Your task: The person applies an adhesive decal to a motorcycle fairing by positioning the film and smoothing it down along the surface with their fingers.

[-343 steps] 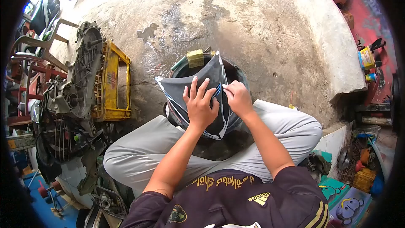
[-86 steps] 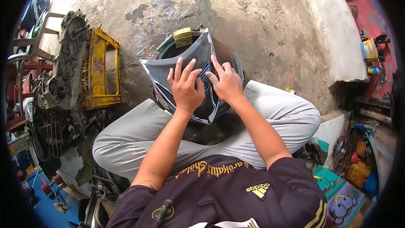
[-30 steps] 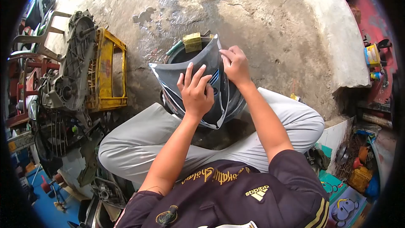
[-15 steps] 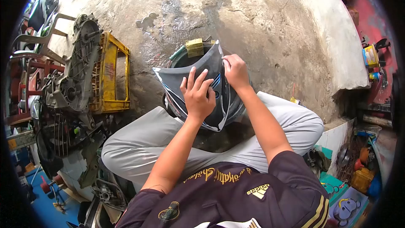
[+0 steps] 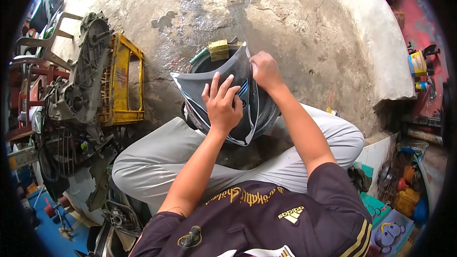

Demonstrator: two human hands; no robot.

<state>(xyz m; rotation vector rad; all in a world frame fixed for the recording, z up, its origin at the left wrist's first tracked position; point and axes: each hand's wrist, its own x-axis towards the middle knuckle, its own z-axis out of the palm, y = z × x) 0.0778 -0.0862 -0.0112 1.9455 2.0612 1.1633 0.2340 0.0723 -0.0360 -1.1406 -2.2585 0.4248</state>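
Note:
A dark motorcycle body panel with pale edges and blue stripes lies across a round black tub between my crossed legs. My left hand rests on the panel's face, its fingers spread and lying flat. At the panel's upper right edge, my right hand is closed with its fingertips pinched together against the rim. Whatever those fingers hold, if anything, is hidden. A yellowish piece hangs over the tub's far rim, beside a greenish strip.
On my left stand a yellow plastic crate and a greasy metal engine casing, with chairs behind. Wet patches mark the concrete floor. A raised pale ledge runs along the right. Scissors lie at lower right.
My right hand has slid a little farther away from me along the panel's edge. My left hand stays in place on the panel. The view has shifted slightly.

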